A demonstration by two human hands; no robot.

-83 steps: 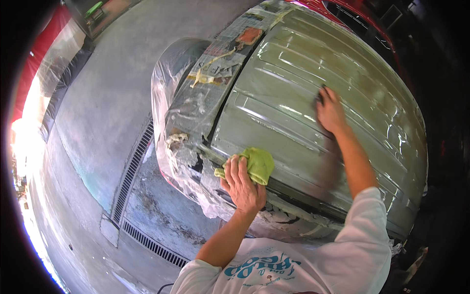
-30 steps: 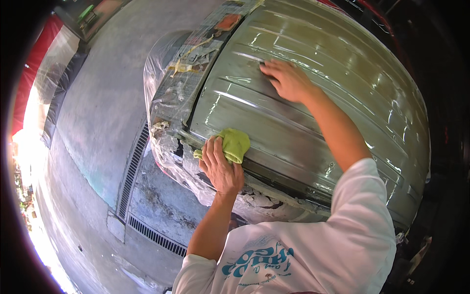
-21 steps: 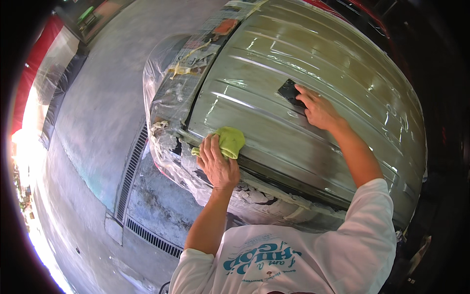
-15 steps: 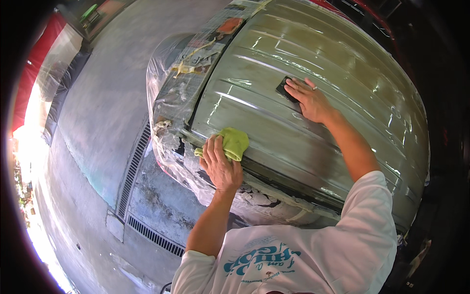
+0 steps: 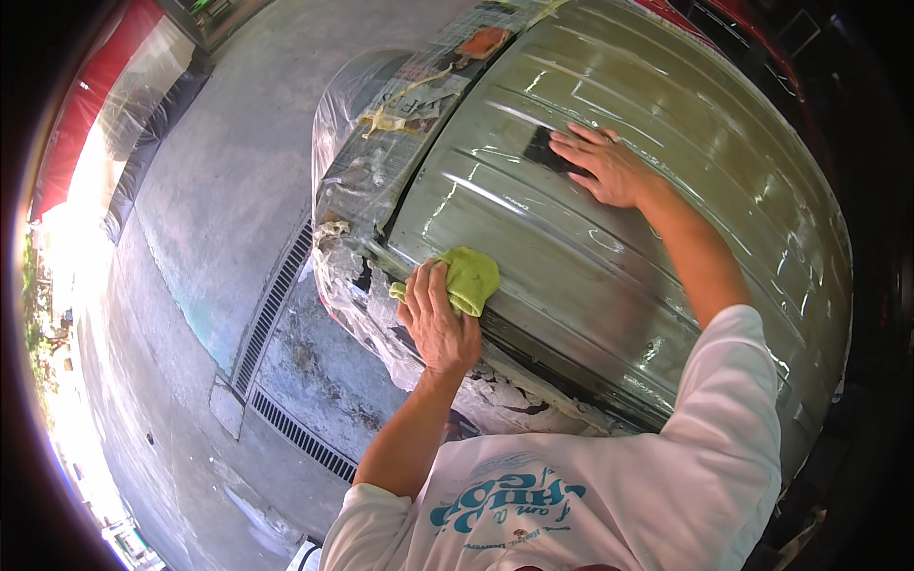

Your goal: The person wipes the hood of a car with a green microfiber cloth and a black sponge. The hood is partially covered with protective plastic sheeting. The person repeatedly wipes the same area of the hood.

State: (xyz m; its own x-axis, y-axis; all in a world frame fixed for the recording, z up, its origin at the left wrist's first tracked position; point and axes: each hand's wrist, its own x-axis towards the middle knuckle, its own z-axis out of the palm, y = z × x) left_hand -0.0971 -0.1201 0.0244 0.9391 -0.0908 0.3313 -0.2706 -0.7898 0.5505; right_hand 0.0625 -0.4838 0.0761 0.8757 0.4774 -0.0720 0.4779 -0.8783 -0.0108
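Note:
A ribbed, grey-green vehicle roof (image 5: 562, 228), wet and shiny in streaks, spreads in front of me. My right hand (image 5: 609, 171) lies on it with the fingers pressed over a black sanding pad (image 5: 545, 150), whose far left part sticks out past the fingertips; its underside is hidden. At the roof's near left edge my left hand (image 5: 440, 324) is closed on a lime-green cloth (image 5: 471, 279), bunched between fingers and metal. The cloth's folded end rests on the roof.
Clear plastic film (image 5: 347, 190) and taped newspaper (image 5: 405, 109) cover the vehicle's left side and near edge. Left of it is a concrete floor (image 5: 200, 238) with a slotted drain grate (image 5: 276, 295). A red and white sheet (image 5: 105, 105) hangs at the far left.
My right hand has slid the pad slightly away from me and to the left across the roof. The left hand keeps the cloth at the roof edge. The whole view has shifted a little.

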